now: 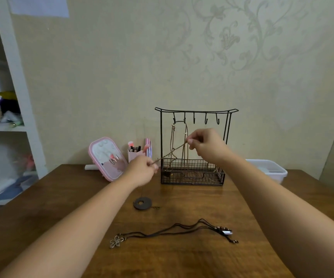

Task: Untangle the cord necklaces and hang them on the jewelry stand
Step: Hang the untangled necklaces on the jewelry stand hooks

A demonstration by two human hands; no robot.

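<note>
A thin tan cord necklace is stretched taut in front of the black wire jewelry stand, at table centre. The left hand pinches its lower end at eight o'clock of the stand; the right hand pinches its upper end. Another tan cord hangs from a hook. At six o'clock on the brown wooden table lie a dark ring pendant and a black flower-charm necklace.
</note>
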